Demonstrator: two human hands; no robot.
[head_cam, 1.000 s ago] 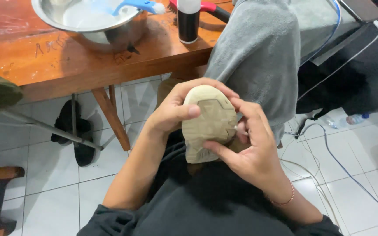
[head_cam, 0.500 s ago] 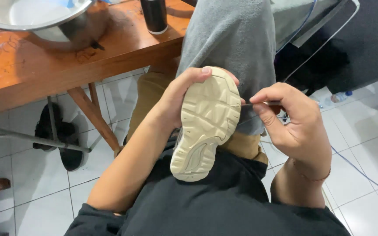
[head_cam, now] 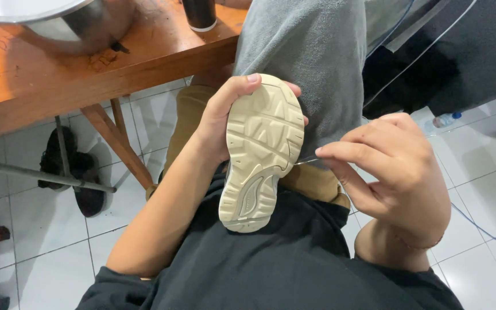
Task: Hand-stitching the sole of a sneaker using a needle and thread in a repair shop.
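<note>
My left hand [head_cam: 220,117] grips a small shoe with its cream, ridged sole [head_cam: 259,152] facing up toward me, toe end farthest from me. My right hand [head_cam: 394,166] is just right of the shoe, thumb and fingers pinched on a thin needle [head_cam: 307,161] whose tip meets the sole's right edge. The shoe rests over my lap, above my dark shirt [head_cam: 271,270] and tan trousers [head_cam: 311,181]. The shoe's upper is hidden behind the sole.
A worn wooden table [head_cam: 76,74] stands at upper left with a metal bowl [head_cam: 58,23] and a dark bottle [head_cam: 199,14] on it. Grey cloth [head_cam: 311,63] hangs beyond the shoe. Black sandals [head_cam: 67,172] lie on the white tiles. A small plastic bottle [head_cam: 442,119] and cables lie right.
The shoe has turned so its full sole faces me. My right hand has drawn away to the right of the shoe, pinching the needle at the sole's edge.
</note>
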